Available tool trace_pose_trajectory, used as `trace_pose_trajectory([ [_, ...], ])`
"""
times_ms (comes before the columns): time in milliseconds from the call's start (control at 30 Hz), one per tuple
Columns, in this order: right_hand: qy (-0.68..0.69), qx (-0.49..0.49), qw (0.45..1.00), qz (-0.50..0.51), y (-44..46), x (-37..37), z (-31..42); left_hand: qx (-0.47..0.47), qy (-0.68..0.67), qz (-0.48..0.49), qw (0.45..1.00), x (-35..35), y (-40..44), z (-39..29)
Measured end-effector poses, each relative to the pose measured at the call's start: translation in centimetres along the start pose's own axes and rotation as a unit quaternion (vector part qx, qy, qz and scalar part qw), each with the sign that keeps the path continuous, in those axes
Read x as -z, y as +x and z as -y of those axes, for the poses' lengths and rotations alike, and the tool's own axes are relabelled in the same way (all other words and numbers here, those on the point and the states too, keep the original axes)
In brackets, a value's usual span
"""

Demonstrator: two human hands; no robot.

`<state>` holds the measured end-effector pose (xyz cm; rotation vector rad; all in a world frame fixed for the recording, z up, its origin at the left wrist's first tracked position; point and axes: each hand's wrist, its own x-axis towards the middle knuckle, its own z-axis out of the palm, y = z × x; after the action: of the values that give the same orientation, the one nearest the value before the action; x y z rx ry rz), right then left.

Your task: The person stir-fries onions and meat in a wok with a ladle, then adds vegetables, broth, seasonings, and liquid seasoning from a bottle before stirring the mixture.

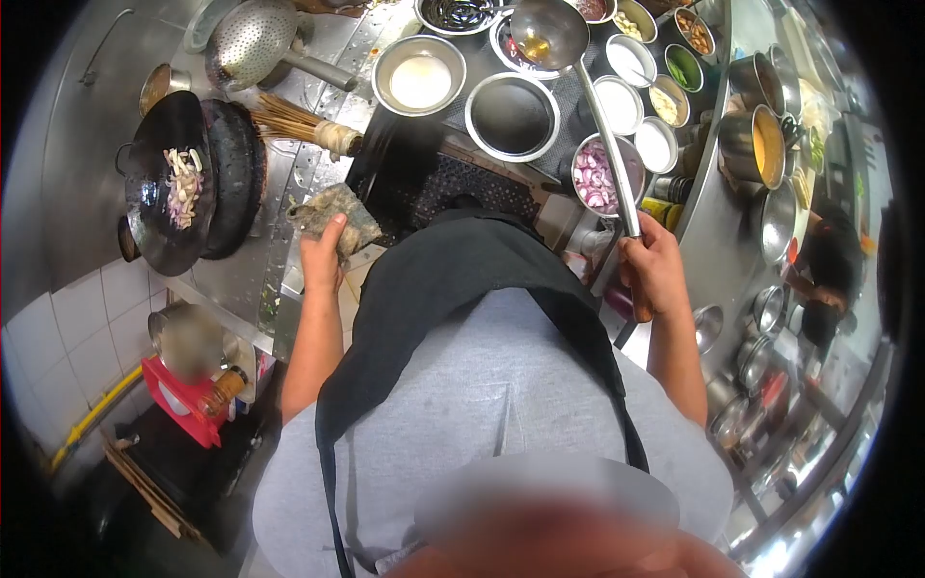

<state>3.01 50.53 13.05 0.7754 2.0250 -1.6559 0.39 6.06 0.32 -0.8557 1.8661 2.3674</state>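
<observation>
My left hand (326, 260) grips a dirty folded cloth (337, 220) near the edge of the steel counter. In my right hand (655, 265) is the handle end of a long ladle (609, 144). Its bowl hangs over the seasoning bowls at the top, with some yellowish liquid inside. Below the ladle's shaft sits a bowl of chopped red onion (594, 178). A black wok (154, 214) on the left contains sliced pale and purplish pieces (183, 188). The bamboo brush (299, 125) lies on the counter just beyond the cloth.
A perforated strainer (252, 43) rests at the upper left. Near the top centre stand a bowl of whitish liquid (419, 75) and a bowl of dark liquid (513, 118). A pot of orange liquid (766, 144) stands right. Another person (829, 270) is at the far right.
</observation>
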Motion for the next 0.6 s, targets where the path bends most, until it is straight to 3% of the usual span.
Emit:
trace_pose_trajectory([
  [167, 0.016, 0.006, 1.000, 0.004, 0.0, -1.2, 0.0, -0.007, -0.008, -0.010, 1.000, 2.7, 0.5, -0.1],
  [367, 0.175, -0.021, 0.984, 0.008, -2.4, -2.4, 1.9, -0.016, -0.017, -0.046, 0.999, 7.5, 0.9, 0.2],
  [500, 0.190, 0.011, 0.982, 0.019, -4.8, -3.1, 3.8, 0.031, -0.074, -0.079, 0.994, 11.4, 1.0, -0.4],
  [567, 0.121, 0.005, 0.992, -0.025, -5.7, -4.0, 4.8, 0.050, -0.129, -0.113, 0.984, 12.9, 0.2, -2.0],
  [600, 0.115, 0.020, 0.993, 0.005, -5.7, -3.9, 4.5, 0.043, -0.094, -0.152, 0.983, 14.4, 0.2, -1.8],
])
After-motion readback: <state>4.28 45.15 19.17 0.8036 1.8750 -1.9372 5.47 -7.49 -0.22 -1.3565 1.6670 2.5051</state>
